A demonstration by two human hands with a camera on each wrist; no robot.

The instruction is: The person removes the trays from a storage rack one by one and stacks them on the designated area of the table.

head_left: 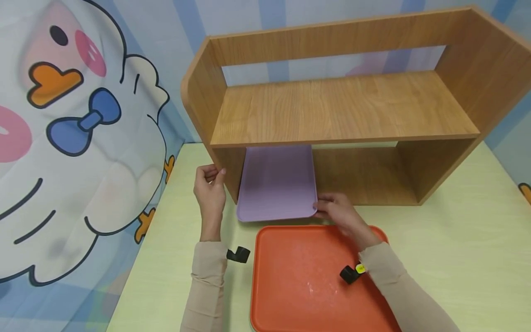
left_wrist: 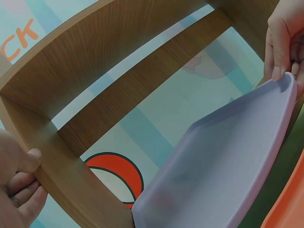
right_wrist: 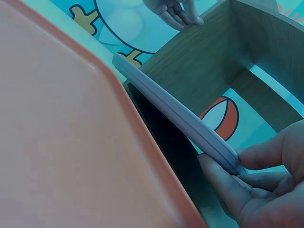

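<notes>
A purple tray (head_left: 278, 184) lies partly inside the lower left of a two-tier wooden shelf (head_left: 344, 110), its front end sticking out. My right hand (head_left: 340, 214) pinches the tray's front right corner, thumb on top and fingers underneath, as the right wrist view shows. At the shelf's left side panel, my left hand (head_left: 210, 189) holds the front edge between thumb and curled fingers. Seen from the left wrist, the tray (left_wrist: 213, 161) slants in from the right hand (left_wrist: 285, 42). The tray's back end is hidden under the upper board.
An orange tray (head_left: 307, 276) lies on the pale yellow table (head_left: 166, 258) in front of the shelf, under my right forearm. A cartoon-printed cloth (head_left: 137, 106) hangs at the left and behind. Small black wrist cameras stick out from both sleeves.
</notes>
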